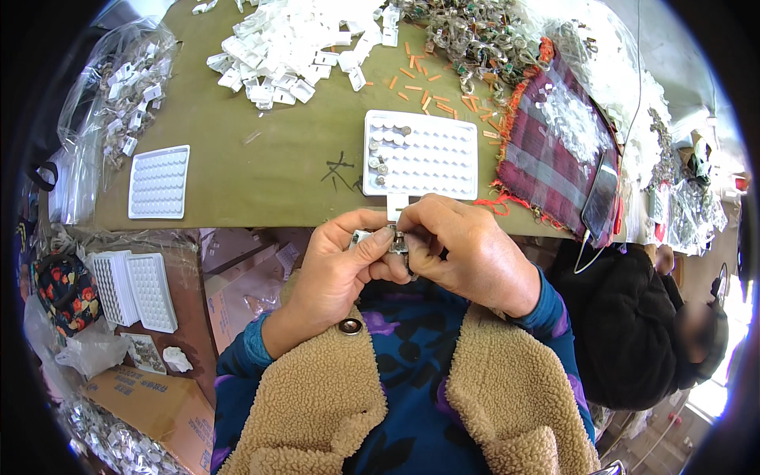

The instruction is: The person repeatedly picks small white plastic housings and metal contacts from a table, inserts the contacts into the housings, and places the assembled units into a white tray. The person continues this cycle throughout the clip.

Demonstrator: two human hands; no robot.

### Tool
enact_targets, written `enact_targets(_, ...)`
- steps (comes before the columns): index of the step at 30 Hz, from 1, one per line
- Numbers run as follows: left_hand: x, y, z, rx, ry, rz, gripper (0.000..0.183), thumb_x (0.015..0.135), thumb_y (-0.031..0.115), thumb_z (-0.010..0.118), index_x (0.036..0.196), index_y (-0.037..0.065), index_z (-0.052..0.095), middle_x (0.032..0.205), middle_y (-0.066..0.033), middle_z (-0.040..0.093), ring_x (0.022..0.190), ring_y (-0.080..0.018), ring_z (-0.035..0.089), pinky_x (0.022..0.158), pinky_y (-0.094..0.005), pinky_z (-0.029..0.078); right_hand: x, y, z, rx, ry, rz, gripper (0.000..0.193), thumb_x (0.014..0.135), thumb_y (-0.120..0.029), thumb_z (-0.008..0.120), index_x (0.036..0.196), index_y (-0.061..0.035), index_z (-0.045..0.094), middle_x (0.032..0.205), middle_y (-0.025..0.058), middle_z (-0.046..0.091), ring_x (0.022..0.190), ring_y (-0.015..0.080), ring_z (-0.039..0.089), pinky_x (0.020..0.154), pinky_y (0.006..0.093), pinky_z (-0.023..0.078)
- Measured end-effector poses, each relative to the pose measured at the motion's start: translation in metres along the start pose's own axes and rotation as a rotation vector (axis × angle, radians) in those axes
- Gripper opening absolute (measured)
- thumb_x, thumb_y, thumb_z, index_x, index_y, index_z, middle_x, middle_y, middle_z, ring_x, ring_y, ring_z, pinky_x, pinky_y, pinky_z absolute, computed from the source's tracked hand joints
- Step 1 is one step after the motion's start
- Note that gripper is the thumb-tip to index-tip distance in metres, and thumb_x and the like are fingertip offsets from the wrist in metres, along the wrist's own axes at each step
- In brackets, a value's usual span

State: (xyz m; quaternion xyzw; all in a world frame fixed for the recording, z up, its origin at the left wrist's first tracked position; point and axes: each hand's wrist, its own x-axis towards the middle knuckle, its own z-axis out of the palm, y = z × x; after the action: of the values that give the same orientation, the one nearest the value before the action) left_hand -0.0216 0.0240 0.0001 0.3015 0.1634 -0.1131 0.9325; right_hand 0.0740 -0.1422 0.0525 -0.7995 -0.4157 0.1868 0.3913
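Both hands meet at the front edge of the table. My left hand (pixel 336 257) is closed, thumb and fingers pinching a small silvery metal piece (pixel 399 244); a small white plastic piece (pixel 360 237) also shows among its fingers. From the other side, the bent fingers of my right hand (pixel 475 252) grip the same metal piece. A white plastic tag (pixel 397 206) sticks up just above the fingertips; its lower end is hidden. Just beyond lies a white tray (pixel 473 162) with rows of round cells, where several small round metal pieces (pixel 381 169) sit toward the left.
White plastic tags (pixel 277 55) are heaped at the back, with orange strips (pixel 427 99) and a metal jewellery pile (pixel 475 36) beside them. Right: a plaid cloth (pixel 546 158) and a phone (pixel 600 190). Left: another white tray (pixel 158 182). A person in black (pixel 617 324) is nearby.
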Motion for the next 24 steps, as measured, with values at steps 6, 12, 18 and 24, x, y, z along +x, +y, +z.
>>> enact_targets(6,0.0,-0.007,-0.003,0.093,0.059,0.04,0.019,0.099,0.007,0.059,0.114,-0.005,0.062,0.086,-0.0114,0.069,0.07,-0.0165,0.069,0.068,-0.0311,0.061,-0.002,0.005,0.006,-0.118,0.018,-0.157,0.016,0.079,-0.001,0.063,0.094,-0.0014,0.055,0.082,0.0151,0.056,0.073,0.0389,0.061,0.063,0.0452,0.05)
enact_targets(12,0.003,0.0,0.001,0.224,0.132,0.078,0.017,0.094,0.004,0.064,0.108,-0.005,0.063,0.086,-0.0128,0.07,0.065,-0.0162,0.067,0.064,-0.0294,0.06,-0.001,0.005,0.02,0.136,0.242,0.007,0.008,0.083,0.002,0.066,0.089,-0.0005,0.062,0.081,0.0151,0.061,0.071,0.0341,0.064,0.062,0.0379,0.051)
enact_targets(18,0.004,0.007,-0.004,0.165,0.083,0.124,0.017,0.091,0.005,0.063,0.105,-0.005,0.063,0.085,-0.0172,0.069,0.058,-0.0149,0.064,0.055,-0.0286,0.057,0.004,0.021,0.004,0.306,0.414,0.162,0.009,0.085,0.005,0.068,0.093,0.0032,0.067,0.079,0.0116,0.066,0.073,0.0173,0.066,0.067,0.03,0.052)
enact_targets(24,0.008,0.018,-0.015,0.046,0.044,0.166,0.02,0.091,0.008,0.062,0.108,-0.004,0.064,0.086,-0.0169,0.07,0.057,-0.0141,0.062,0.055,-0.0283,0.055,0.041,0.059,0.011,-0.228,0.544,-0.098,0.029,0.081,0.005,0.061,0.107,-0.0025,0.07,0.094,0.0135,0.061,0.08,0.0308,0.064,0.069,0.0382,0.052)
